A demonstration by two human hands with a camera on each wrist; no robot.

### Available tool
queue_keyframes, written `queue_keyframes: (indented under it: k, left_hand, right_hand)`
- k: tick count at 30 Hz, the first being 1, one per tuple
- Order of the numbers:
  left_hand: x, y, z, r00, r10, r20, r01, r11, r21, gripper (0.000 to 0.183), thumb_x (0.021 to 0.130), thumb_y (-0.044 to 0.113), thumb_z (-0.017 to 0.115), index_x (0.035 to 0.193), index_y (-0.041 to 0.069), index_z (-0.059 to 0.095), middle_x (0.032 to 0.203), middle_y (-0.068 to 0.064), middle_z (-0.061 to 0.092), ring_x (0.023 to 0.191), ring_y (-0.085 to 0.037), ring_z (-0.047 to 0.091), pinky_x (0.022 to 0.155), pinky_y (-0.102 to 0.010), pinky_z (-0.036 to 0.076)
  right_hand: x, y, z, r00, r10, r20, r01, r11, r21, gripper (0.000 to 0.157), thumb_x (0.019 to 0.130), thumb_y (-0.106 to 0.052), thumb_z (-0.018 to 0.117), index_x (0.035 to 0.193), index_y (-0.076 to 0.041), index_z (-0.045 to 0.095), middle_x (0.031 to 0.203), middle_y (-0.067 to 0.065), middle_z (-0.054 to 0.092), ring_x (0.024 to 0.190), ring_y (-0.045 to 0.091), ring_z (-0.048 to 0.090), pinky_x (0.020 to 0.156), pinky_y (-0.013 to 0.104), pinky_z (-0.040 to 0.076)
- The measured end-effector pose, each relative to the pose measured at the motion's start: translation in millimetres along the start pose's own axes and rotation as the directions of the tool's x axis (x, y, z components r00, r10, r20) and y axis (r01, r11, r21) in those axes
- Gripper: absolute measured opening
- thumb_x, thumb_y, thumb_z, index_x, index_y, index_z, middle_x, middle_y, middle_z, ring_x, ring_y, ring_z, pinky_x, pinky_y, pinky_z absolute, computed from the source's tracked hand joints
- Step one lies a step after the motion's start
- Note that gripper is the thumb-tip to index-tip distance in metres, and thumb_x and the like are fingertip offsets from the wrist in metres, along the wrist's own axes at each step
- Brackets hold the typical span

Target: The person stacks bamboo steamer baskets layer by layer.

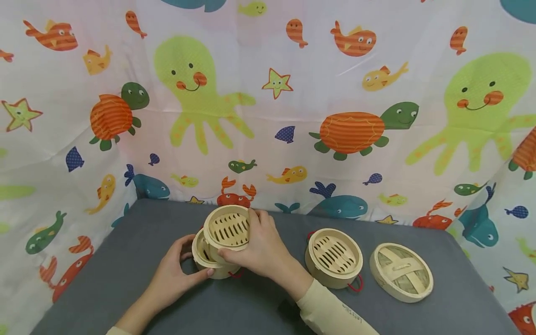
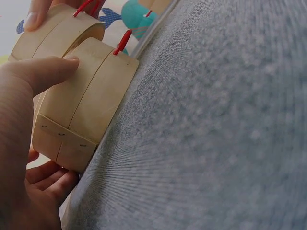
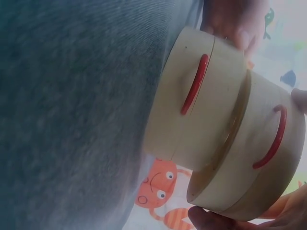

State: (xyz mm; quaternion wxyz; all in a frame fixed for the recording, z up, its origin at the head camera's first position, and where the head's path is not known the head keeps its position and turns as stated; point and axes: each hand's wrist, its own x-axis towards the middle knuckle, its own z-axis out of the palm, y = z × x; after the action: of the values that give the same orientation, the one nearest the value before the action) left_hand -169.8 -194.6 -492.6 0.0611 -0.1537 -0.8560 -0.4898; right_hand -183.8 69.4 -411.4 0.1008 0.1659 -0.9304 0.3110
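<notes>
In the head view my left hand [image 1: 177, 279] grips a small round bamboo steamer basket [image 1: 219, 271] on the grey table, thumb at the near side and fingers round the far left. My right hand [image 1: 265, 246] holds a second steamer basket [image 1: 214, 244] by its right side, over the first and shifted away from it, so part of the lower basket's slatted floor shows. The right wrist view has the upper basket [image 3: 254, 143] slightly tilted, its edge overlapping the lower basket's [image 3: 192, 129] rim. Each has red loop handles. The left thumb [image 2: 60, 69] lies against the lower wall.
Right of my hands stands another steamer basket [image 1: 331, 279] with a slatted floor and red handles. A woven bamboo lid [image 1: 402, 291] lies beside it at the far right. A curtain [image 1: 259, 139] printed with sea animals hangs behind and beside the grey table [image 1: 268, 311].
</notes>
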Motion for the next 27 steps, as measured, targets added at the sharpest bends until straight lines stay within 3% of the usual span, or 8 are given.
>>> queue_keyframes:
  k: [8, 18, 27]
  left_hand:
    - [3.0, 1.4, 5.2, 0.999, 0.031, -0.009, -0.031, 0.999, -0.025, 0.096, 0.084, 0.033, 0.099, 0.157, 0.003, 0.044, 0.148, -0.013, 0.056, 0.130, -0.030, 0.064, 0.106, -0.046, 0.057]
    - [6.5, -0.3, 3.9, 0.999, 0.052, 0.004, -0.052, 0.997, -0.055, 0.096, 0.085, 0.028, 0.099, 0.158, 0.002, 0.042, 0.149, -0.013, 0.054, 0.132, -0.030, 0.062, 0.108, -0.046, 0.056]
    - [1.3, -0.6, -1.7, 0.999, 0.043, 0.006, -0.043, 0.999, -0.024, 0.100, 0.082, 0.026, 0.101, 0.158, 0.000, 0.042, 0.147, -0.014, 0.056, 0.131, -0.030, 0.061, 0.107, -0.047, 0.056]
  right_hand:
    - [4, -6, 1.6, 1.000, -0.011, 0.016, 0.011, 1.000, -0.002, 0.120, 0.077, -0.072, 0.086, 0.162, 0.001, 0.042, 0.147, 0.020, 0.050, 0.130, 0.036, 0.050, 0.099, 0.053, 0.057]
    - [5, -12, 7.8, 1.000, -0.025, 0.008, 0.025, 1.000, -0.005, 0.121, 0.077, -0.069, 0.088, 0.163, 0.002, 0.039, 0.144, 0.021, 0.050, 0.126, 0.036, 0.050, 0.096, 0.052, 0.057]
    - [3, -19, 18.4, 1.000, -0.011, 0.016, 0.011, 1.000, 0.014, 0.122, 0.077, -0.071, 0.087, 0.164, 0.000, 0.040, 0.144, 0.020, 0.049, 0.127, 0.036, 0.047, 0.100, 0.053, 0.056]
